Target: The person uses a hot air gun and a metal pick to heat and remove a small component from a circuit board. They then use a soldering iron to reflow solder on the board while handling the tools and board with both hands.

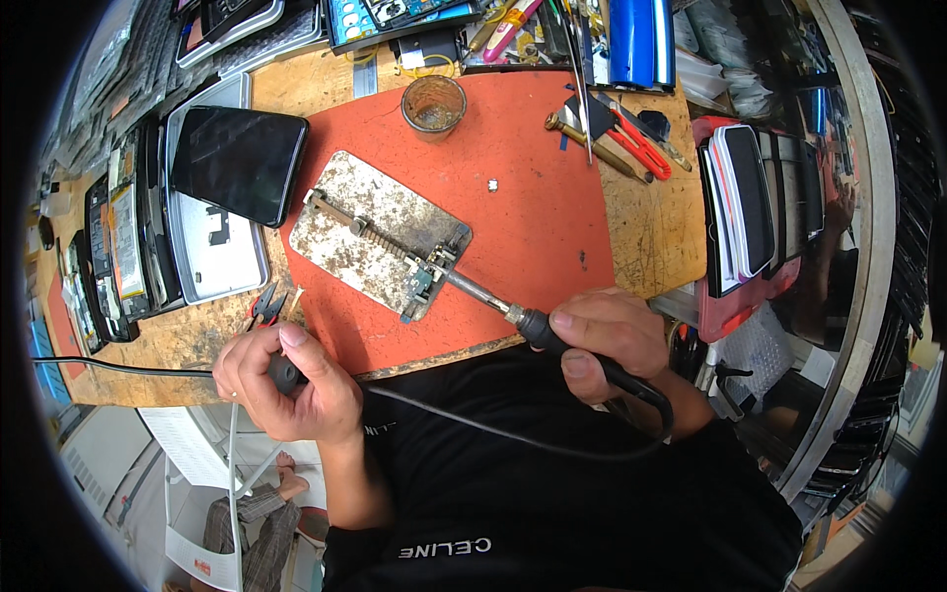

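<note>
My right hand (614, 340) is closed round the black handle of a soldering iron (538, 328). The iron's metal shaft slants up and left, its tip at a small circuit board (424, 283). That board sits at the lower right end of a stained metal repair holder (345, 261) with a spring-loaded clamp bar. Lower left, at the table's front edge, my left hand (294, 390) is closed round a dark rounded inline piece (285, 373) on the cable (464, 422). From the iron's back end this cable loops across my black shirt to the left hand.
The holder lies on a red mat (538, 197), with a small round pot (434, 107) behind it. A dark-screened phone (242, 163) rests on a white tray at left. Red-handled cutters (266, 308) lie near my left hand; tweezers (584, 99) and a red tool (641, 145) lie at right.
</note>
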Demonstrator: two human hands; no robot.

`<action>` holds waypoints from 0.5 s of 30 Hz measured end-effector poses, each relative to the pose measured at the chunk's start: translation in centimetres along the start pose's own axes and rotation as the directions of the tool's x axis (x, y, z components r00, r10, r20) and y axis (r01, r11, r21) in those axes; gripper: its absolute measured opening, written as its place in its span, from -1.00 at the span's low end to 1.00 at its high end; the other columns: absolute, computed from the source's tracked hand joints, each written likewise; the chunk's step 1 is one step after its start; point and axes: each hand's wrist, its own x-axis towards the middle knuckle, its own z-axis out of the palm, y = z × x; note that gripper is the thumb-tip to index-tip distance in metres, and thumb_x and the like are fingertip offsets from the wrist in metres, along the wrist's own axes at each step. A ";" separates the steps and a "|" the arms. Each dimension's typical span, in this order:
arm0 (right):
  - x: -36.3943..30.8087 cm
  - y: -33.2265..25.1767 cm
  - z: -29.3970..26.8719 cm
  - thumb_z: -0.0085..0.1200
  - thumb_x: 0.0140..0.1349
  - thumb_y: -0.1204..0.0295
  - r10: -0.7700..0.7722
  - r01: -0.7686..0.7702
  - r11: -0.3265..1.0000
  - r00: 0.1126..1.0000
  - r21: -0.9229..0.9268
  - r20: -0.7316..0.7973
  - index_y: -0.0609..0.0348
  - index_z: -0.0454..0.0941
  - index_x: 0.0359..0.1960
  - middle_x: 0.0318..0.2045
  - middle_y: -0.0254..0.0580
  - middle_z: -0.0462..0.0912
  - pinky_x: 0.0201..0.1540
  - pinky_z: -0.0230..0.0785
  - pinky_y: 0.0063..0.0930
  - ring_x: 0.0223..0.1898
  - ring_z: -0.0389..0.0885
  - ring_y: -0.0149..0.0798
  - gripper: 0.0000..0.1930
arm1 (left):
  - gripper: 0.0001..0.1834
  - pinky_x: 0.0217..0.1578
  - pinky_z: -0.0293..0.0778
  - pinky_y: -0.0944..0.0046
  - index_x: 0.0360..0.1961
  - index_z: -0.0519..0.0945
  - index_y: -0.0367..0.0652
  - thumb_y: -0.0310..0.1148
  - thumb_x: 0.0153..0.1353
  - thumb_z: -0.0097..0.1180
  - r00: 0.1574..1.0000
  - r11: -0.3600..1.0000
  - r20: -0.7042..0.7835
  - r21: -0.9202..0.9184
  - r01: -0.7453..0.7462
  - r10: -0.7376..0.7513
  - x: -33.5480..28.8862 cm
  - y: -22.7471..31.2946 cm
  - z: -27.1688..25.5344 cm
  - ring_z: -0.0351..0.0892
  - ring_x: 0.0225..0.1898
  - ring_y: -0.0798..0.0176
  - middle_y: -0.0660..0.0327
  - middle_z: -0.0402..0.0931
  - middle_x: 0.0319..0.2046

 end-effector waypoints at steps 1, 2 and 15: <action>-0.1 0.0 0.0 0.31 0.33 0.48 0.005 -0.005 1.000 1.000 0.002 -0.013 0.41 0.73 -0.06 -0.47 0.00 0.75 -0.54 0.57 -0.39 -0.56 0.75 -0.19 -0.76 | -0.91 0.05 0.37 0.04 -0.26 0.66 -0.22 -0.47 0.41 0.32 1.000 1.000 0.002 0.002 0.002 -0.002 0.0 0.0 0.0 0.56 -0.21 0.07 0.19 0.63 -0.33; -0.1 0.0 0.1 0.31 0.34 0.48 0.004 -0.004 1.000 1.000 -0.010 -0.007 0.41 0.73 -0.06 -0.47 -0.01 0.75 -0.54 0.57 -0.39 -0.56 0.75 -0.19 -0.76 | -0.91 0.05 0.37 0.04 -0.26 0.66 -0.22 -0.47 0.41 0.32 1.000 1.000 0.004 0.003 0.003 -0.003 0.0 0.0 0.0 0.56 -0.21 0.07 0.19 0.63 -0.33; 0.2 -0.3 -0.2 0.31 0.35 0.47 0.006 -0.005 1.000 1.000 -0.029 0.025 0.41 0.72 -0.09 -0.49 0.00 0.74 -0.49 0.63 -0.37 -0.55 0.77 -0.17 -0.78 | -0.90 0.02 0.38 0.12 -0.23 0.67 -0.24 -0.49 0.47 0.34 1.000 1.000 0.022 -0.009 -0.021 0.022 0.1 0.1 -0.2 0.54 -0.16 0.14 0.19 0.60 -0.28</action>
